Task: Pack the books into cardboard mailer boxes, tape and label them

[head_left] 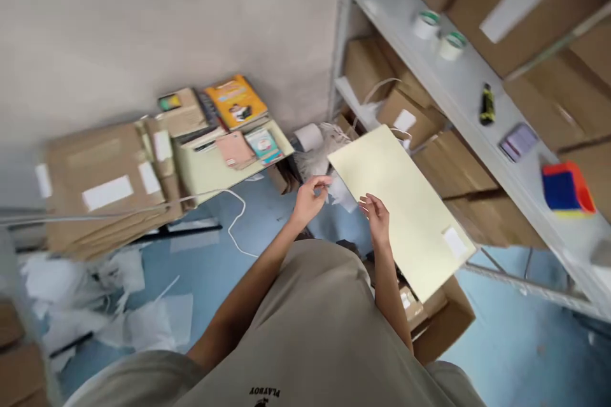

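Observation:
In the head view my left hand hangs in front of my body, its thumb and forefinger pinched together. Whatever is between those fingertips, if anything, is too small to make out. My right hand is beside the left edge of a pale yellow board, its fingers loosely bent and apart, with nothing visible in them. The board slants away to the right and carries a white label near its lower right corner. Beneath its near end is an open cardboard box with small packages inside.
To the right, a metal shelf bears cartons, tape rolls, a yellow-black cutter and a phone. At left are books, flattened cardboard and a white cable. Plastic wrapping litters the blue floor.

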The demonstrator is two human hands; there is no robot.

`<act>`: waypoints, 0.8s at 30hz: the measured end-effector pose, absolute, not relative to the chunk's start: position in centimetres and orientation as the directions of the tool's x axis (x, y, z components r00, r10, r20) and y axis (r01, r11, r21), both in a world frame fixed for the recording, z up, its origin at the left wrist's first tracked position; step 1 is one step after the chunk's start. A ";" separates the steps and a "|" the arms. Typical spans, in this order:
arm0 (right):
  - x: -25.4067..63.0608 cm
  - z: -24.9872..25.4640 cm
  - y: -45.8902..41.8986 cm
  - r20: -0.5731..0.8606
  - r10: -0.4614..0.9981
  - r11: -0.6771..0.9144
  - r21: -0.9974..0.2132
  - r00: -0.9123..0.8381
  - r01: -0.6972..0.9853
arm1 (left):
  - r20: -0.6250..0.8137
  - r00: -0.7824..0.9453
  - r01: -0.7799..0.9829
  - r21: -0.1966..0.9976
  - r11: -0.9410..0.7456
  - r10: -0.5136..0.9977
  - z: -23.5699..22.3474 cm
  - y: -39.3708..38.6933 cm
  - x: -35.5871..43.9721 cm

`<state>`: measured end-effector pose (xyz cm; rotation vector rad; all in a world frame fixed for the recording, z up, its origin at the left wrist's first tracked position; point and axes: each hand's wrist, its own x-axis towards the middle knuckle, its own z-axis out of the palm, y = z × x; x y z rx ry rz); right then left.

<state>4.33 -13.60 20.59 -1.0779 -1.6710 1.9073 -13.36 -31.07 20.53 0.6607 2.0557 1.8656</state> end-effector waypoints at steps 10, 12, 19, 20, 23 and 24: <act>-16.4 21.2 -20.5 -0.314 0.313 -0.070 -0.949 -0.896 0.308 | -0.083 -0.994 -0.087 0.995 0.054 -0.077 18.3 -44.1 -20.4; -19.7 20.6 -21.4 -0.318 0.255 -0.057 -0.948 -0.913 0.314 | -0.118 -0.984 -0.127 0.990 0.066 -0.132 17.7 -45.1 -22.1; -30.7 16.7 -24.2 -0.399 -0.015 0.033 -0.917 -0.917 0.398 | -0.237 -0.912 -0.294 0.947 0.131 -0.336 16.1 -47.3 -29.8; -32.1 16.0 -24.6 -0.417 -0.052 0.054 -0.909 -0.908 0.414 | -0.262 -0.896 -0.328 0.935 0.136 -0.360 15.7 -47.5 -30.7; -35.6 14.0 -25.9 -0.466 -0.138 0.110 -0.884 -0.874 0.455 | -0.345 -0.842 -0.437 0.887 0.148 -0.416 14.3 -47.8 -32.7; -36.5 13.4 -26.3 -0.481 -0.162 0.123 -0.876 -0.861 0.467 | -0.372 -0.823 -0.473 0.867 0.155 -0.428 13.8 -47.9 -33.1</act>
